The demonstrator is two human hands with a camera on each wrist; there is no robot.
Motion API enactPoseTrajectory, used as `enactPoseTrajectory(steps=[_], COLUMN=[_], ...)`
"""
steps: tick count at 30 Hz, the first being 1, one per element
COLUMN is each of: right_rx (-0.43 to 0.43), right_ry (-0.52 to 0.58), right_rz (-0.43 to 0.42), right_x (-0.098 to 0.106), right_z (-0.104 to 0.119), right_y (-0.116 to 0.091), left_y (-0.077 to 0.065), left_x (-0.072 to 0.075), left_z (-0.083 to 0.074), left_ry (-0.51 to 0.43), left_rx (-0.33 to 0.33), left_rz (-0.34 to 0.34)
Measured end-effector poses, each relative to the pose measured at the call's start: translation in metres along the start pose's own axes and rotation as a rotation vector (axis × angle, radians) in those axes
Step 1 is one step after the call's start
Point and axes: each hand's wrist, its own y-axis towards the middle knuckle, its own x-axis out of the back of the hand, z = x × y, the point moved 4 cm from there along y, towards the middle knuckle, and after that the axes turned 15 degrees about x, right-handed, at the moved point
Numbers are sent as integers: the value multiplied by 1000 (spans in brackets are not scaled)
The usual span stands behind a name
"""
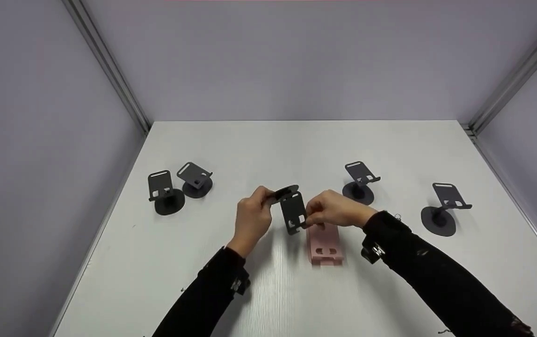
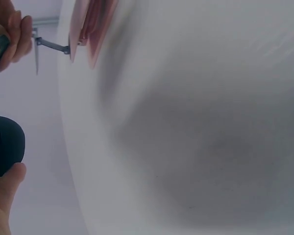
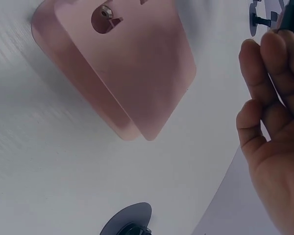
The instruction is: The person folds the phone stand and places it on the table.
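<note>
Over the middle of the table, both hands hold a dark grey phone stand in the air. My left hand (image 1: 254,215) grips its round base (image 1: 286,192), with the thumb along the disc's edge in the left wrist view. At the slotted plate (image 1: 292,208), my right hand (image 1: 336,208) pinches the lower lipped end between thumb and fingers. Just below the right hand lies a pink phone stand (image 1: 324,245), folded, its two plates nearly together in the right wrist view (image 3: 137,68). The joint between base and plate is mostly hidden.
Two dark phone stands (image 1: 160,187) (image 1: 196,180) stand at the left of the white table (image 1: 250,145). Another stand (image 1: 359,180) is behind the right hand, and one (image 1: 441,210) is farther right. Pale walls (image 1: 296,61) enclose the back and sides.
</note>
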Motion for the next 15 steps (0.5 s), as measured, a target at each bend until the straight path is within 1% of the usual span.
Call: enactPoseTrajectory(steps=[7,9,15], right_rx=[19,22,48], right_ry=[0,-1,-52], right_rz=[-40,-48,-87], right_x=[-3,-4,-5], right_z=[-1,-1,-2], right_y=[2,2,3], left_y=[-1,-1,-2], left_x=[0,0,0], left_z=[0,-1,-2], left_ry=[-24,-41,-67], left_rx=[34,48,102], left_rz=[2,11,50])
